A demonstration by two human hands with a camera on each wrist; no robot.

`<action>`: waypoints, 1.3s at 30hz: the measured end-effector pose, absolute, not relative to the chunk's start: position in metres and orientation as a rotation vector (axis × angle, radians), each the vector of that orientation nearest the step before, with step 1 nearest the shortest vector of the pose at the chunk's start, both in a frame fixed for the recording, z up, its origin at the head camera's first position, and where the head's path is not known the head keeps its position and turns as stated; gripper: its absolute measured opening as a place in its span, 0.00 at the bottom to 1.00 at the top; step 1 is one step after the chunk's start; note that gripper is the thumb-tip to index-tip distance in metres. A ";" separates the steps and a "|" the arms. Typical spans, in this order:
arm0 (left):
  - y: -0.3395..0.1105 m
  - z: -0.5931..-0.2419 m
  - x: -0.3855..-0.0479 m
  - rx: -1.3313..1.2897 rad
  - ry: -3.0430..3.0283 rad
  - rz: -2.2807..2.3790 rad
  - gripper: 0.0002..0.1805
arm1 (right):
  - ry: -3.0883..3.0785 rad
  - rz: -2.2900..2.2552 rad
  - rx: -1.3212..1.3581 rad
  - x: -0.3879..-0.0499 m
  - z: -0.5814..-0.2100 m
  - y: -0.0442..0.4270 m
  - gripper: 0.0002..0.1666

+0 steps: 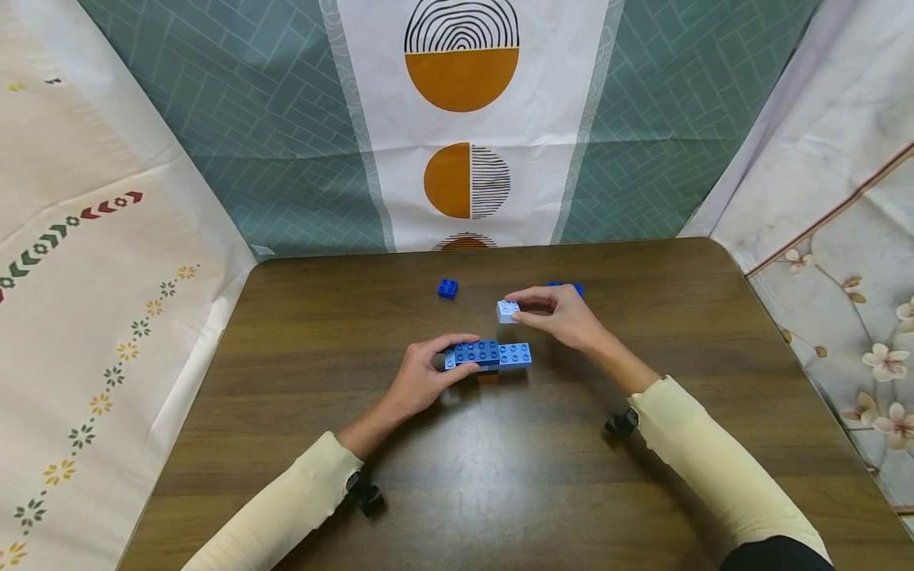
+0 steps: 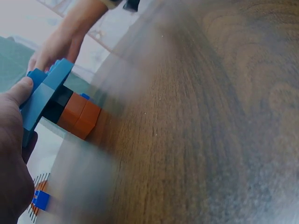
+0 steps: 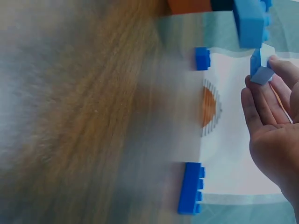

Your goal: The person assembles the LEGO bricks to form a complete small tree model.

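Observation:
My left hand [image 1: 421, 377] grips the left end of a block build [image 1: 514, 356], fingers behind and thumb in front. Its top has a darker blue brick [image 1: 477, 351] over light blue ones. Under these, the left wrist view shows a dark piece [image 2: 57, 103] and orange bricks [image 2: 79, 115] at the bottom. Behind the build's right end, my right hand [image 1: 564, 316] pinches a small pale blue brick [image 1: 507, 312] between thumb and fingers. That brick is apart from the build in the head view. In the right wrist view the pale brick [image 3: 261, 65] shows at the fingertips.
A small blue brick [image 1: 447, 289] lies near the back of the wooden table [image 1: 343, 301]. A longer blue brick [image 1: 577, 290] lies behind my right hand, partly hidden by it. Patterned cloth [image 1: 286, 119] hangs beyond the table's back edge.

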State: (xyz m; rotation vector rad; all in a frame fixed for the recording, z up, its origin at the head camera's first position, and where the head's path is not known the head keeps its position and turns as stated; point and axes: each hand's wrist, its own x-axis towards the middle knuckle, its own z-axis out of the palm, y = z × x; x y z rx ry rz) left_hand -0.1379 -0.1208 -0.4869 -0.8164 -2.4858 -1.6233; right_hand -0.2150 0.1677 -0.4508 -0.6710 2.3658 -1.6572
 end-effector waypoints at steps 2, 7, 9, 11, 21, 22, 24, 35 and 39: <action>-0.121 -0.487 -0.138 -0.813 -2.490 -1.621 0.23 | 2.360 -1.660 -0.681 -0.208 -0.448 0.171 0.18; -0.121 -0.488 -0.138 -0.809 -2.496 -1.612 0.23 | 2.377 -1.644 -0.742 -0.190 -0.442 0.177 0.18; -0.121 -0.488 -0.138 -0.813 -2.497 -1.611 0.23 | 2.393 -1.636 -0.768 -0.184 -0.441 0.178 0.19; -0.121 -0.488 -0.139 -0.817 -2.494 -1.610 0.23 | 2.409 -1.631 -0.786 -0.178 -0.440 0.177 0.19; -0.121 -0.487 -0.138 -0.813 -2.481 -1.619 0.23 | 2.437 -1.617 -0.854 -0.163 -0.446 0.173 0.20; -0.121 -0.487 -0.138 -0.812 -2.480 -1.621 0.23 | 2.429 -1.621 -0.854 -0.162 -0.447 0.172 0.20; -0.121 -0.487 -0.138 -0.809 -2.476 -1.631 0.23 | 2.403 -1.636 -0.859 -0.161 -0.447 0.171 0.20; -0.115 -0.476 -0.132 -0.771 -2.463 -1.658 0.22 | 2.382 -1.652 -0.864 -0.154 -0.449 0.166 0.21; -0.113 -0.463 -0.126 -0.780 -2.463 -1.643 0.21 | 2.383 -1.647 -0.847 -0.153 -0.450 0.165 0.21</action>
